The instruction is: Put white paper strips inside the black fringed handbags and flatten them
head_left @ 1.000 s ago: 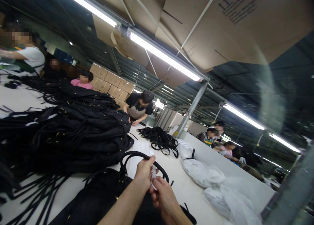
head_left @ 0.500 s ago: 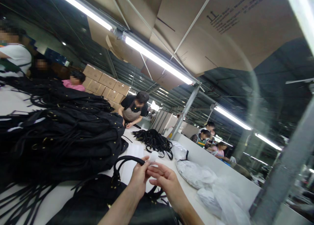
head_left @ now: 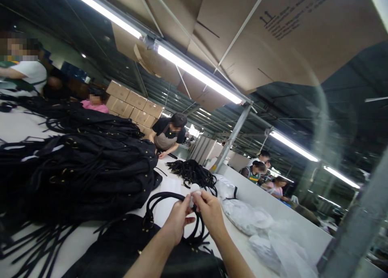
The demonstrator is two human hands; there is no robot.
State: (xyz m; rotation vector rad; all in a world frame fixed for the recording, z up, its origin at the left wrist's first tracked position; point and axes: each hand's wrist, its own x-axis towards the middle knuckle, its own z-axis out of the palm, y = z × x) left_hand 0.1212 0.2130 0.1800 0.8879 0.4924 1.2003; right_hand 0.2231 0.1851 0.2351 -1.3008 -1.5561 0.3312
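Black handle [head_left: 169, 195]: arches above the black bag [head_left: 118, 245], top running left to right ahead of you. Left hand [head_left: 177, 221] nearer its crown, gripping there; right hand [head_left: 212, 213] pinches a white piece [head_left: 195, 187] beside it.

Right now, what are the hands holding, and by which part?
The left hand grips the black handle near the top of its loop. The right hand pinches a small white piece beside it; exactly which part is hidden by the fingers.
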